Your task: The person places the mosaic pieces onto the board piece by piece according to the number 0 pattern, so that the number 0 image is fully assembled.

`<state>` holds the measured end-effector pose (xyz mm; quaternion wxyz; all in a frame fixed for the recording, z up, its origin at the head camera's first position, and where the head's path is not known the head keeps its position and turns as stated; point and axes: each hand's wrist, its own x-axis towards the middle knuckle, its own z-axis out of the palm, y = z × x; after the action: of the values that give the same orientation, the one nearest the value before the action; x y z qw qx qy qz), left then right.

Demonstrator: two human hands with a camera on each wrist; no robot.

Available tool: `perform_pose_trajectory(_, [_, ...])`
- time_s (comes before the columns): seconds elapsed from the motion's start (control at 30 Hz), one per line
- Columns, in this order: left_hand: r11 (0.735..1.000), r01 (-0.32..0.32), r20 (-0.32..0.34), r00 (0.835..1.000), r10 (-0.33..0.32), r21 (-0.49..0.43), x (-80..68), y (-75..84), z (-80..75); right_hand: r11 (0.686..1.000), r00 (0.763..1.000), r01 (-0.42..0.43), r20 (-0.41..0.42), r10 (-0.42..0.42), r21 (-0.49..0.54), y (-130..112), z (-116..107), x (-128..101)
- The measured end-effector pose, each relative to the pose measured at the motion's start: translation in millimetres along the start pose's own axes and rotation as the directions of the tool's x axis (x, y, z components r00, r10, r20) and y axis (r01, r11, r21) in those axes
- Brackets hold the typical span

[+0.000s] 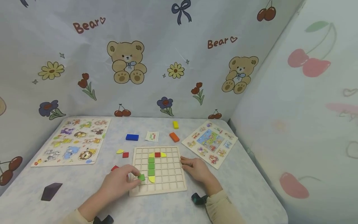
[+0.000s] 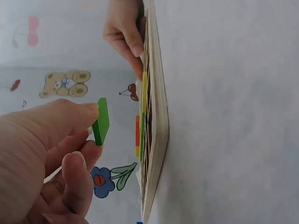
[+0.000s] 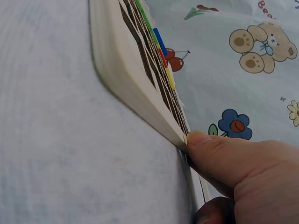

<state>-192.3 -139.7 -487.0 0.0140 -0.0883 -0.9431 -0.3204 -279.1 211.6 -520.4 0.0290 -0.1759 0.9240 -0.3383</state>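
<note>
My left hand (image 1: 118, 180) pinches a small green square tile (image 2: 102, 122) between thumb and fingers, just above the left part of a wooden grid board (image 1: 169, 183). On the board, green squares (image 1: 151, 166) form a column with a yellow rounded piece (image 1: 152, 179) at its near end. Across the far end runs a row with a red square (image 1: 158, 154) between two yellow pieces (image 1: 163, 154). My right hand (image 1: 197, 169) rests its thumb and fingertips against the board's right edge; the right wrist view shows the thumb (image 3: 210, 151) right at that edge.
Loose around the board lie a blue block (image 1: 132, 137), an orange block (image 1: 174, 137), a yellow block (image 1: 175, 125), a red square (image 1: 125, 155) and a pattern card (image 1: 148, 136). Animal puzzle boards (image 1: 107, 129) stand left and right (image 1: 205, 157). A dark angular piece (image 1: 51, 191) is at the left front.
</note>
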Motion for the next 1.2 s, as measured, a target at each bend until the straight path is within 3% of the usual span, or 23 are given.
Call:
perform_pose_trajectory(0.2, [0.994,-0.105,0.058,0.993,0.104,0.012,5.0,18.8,11.9,1.000,1.000,0.006,-0.007,-0.006,0.014,2,-3,-2])
perform_pose_trajectory(0.3, [0.988,-0.143,0.089,0.987,0.137,0.064,12.2,25.3,19.8,1.000,1.000,0.003,-0.006,-0.003,0.019,4,-3,-2])
perform_pose_trajectory(0.53, [0.981,-0.177,0.128,0.978,0.166,0.078,27.5,39.6,38.5,1.000,1.000,-0.019,-0.011,0.019,0.008,7,-5,-4])
perform_pose_trajectory(0.7, [0.974,-0.203,0.111,0.975,0.192,0.098,30.5,37.5,44.1,1.000,1.000,0.001,-0.001,-0.001,0.021,5,-6,-2])
perform_pose_trajectory(0.87, [0.955,-0.273,0.104,0.959,0.262,0.114,31.3,31.8,47.3,1.000,1.000,0.006,-0.011,-0.005,0.026,3,-4,0])
perform_pose_trajectory(1.2, [0.935,-0.337,0.088,0.940,0.329,0.113,31.0,29.1,49.8,1.000,1.000,0.017,-0.012,-0.016,0.015,2,-3,0])
